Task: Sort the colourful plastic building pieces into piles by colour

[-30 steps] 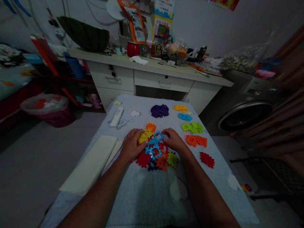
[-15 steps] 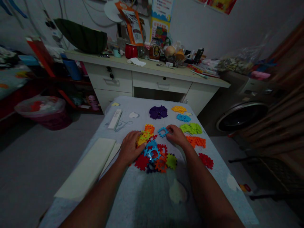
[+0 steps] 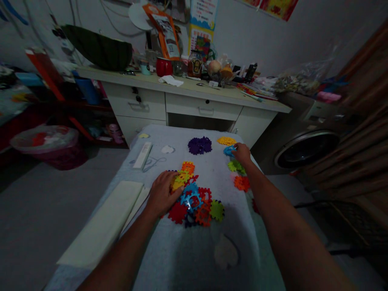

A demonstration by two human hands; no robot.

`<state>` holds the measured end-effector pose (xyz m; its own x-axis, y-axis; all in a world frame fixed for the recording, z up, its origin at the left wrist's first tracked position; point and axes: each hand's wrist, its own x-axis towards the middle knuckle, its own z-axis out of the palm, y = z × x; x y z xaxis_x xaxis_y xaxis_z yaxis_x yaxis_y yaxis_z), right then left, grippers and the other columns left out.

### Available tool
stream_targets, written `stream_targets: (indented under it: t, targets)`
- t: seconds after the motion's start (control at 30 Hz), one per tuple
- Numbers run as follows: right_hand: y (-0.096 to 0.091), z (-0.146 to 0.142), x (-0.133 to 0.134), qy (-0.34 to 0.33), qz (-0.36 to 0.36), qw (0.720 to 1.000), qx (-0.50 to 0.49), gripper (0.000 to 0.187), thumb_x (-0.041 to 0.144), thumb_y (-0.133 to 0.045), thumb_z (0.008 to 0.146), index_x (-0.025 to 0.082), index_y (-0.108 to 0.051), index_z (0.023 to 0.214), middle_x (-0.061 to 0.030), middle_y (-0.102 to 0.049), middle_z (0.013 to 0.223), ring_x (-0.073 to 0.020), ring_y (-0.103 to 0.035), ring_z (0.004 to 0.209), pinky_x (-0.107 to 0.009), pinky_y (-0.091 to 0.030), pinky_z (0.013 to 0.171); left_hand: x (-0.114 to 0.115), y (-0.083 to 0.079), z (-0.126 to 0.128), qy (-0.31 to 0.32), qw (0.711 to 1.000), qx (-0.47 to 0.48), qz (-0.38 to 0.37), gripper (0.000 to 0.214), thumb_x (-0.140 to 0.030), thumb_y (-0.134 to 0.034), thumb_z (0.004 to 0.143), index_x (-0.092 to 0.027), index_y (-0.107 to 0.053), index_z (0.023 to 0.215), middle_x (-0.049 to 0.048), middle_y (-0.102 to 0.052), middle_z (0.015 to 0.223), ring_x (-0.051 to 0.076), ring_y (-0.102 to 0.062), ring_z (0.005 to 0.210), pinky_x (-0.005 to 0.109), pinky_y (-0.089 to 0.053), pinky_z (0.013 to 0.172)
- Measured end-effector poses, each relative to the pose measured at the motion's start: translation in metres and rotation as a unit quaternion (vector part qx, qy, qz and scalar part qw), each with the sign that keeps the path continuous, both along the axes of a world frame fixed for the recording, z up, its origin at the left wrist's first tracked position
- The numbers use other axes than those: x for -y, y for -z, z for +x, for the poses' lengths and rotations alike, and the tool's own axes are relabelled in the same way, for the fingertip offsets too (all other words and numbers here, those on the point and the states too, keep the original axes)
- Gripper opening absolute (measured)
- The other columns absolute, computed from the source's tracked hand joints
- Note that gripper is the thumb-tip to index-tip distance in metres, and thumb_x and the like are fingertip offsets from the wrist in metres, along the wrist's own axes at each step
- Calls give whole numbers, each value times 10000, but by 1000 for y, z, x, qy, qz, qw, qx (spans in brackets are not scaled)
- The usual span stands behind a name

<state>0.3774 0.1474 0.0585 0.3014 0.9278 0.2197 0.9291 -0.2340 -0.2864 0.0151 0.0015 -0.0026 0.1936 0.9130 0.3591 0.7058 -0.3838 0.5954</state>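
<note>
My left hand (image 3: 163, 192) rests against the left side of a mixed pile, its thumb spread from its fingers, touching yellow interlocking plastic pieces (image 3: 178, 184). Light-blue (image 3: 191, 198), red (image 3: 177, 213), orange (image 3: 203, 213) and green (image 3: 217, 210) toothed pieces overlap in that pile. Over at the right side, my right hand (image 3: 243, 154) pinches a blue interlocking piece at the small blue pile (image 3: 229, 150); its fingertips are partly hidden. Around it lie a yellow pile (image 3: 226, 140), a green pile (image 3: 235, 166) and an orange pile (image 3: 241, 183). A purple pile (image 3: 199, 145) lies farther left.
A cloth covers the table (image 3: 194, 250). On its left are a long white box (image 3: 104, 220) and a narrow white strip (image 3: 142, 156). Behind stands a cluttered white desk (image 3: 200, 102). A washing machine (image 3: 306, 133) is at the right, a lined bin (image 3: 48, 149) at the left.
My right hand has carried a blue piece from beside the mixed pile rightward and away from me to the blue pile. My left hand stays at the mixed pile. The view has shifted slightly.
</note>
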Motion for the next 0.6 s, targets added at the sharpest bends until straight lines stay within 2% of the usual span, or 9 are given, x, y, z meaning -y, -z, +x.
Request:
stream_targets:
  t: [0.1, 0.23, 0.4, 0.53, 0.6]
  targets:
    - [1, 5, -7, 25, -28, 999, 10, 320, 141, -592, 798, 151, -664, 1109, -164, -665, 1085, -259, -605, 1030, -352, -420, 833, 0, 0, 0, 5, 1000, 2, 1, 450, -466, -550, 866, -227, -553, 1247, 93, -593, 1274, 293, -510, 1237, 503, -391, 1084]
    - [6, 8, -11, 44, -50, 997, 24, 285, 132, -610, 776, 138, -684, 1051, -197, -661, 1105, -326, -593, 1074, -432, -422, 864, 0, 0, 0, 2, 1000, 0, 5, 471, -476, -544, 864, -229, -552, 1265, 94, -598, 1276, 300, -503, 1248, 514, -383, 1090]
    - [7, 8, -8, 48, -28, 997, 54, 273, 130, -609, 768, 139, -691, 1028, -193, -672, 1058, -321, -584, 1053, -467, -431, 881, 0, 1, 0, -4, 1000, 1, -2, 473, -485, -544, 852, -229, -568, 1249, 93, -596, 1290, 304, -496, 1259, 518, -379, 1094]
    - [-1, -10, 3, 12, -5, 999, 37, 264, 164, -607, 796, 150, -700, 1043, -170, -673, 1068, -293, -591, 1043, -430, -438, 888, 0, 1, 0, -5, 1000, 0, -9, 489, -484, -540, 854, -219, -561, 1264, 103, -587, 1309, 314, -475, 1282, 529, -372, 1096]
    - [-5, -27, 17, -58, 5, 998, -13, 244, 159, -612, 792, 155, -706, 1018, -133, -685, 1031, -247, -610, 986, -380, -451, 875, 0, 1, 0, -5, 1000, 0, -7, 488, -486, -544, 850, -220, -566, 1258, 105, -589, 1303, 315, -480, 1276, 529, -373, 1095]
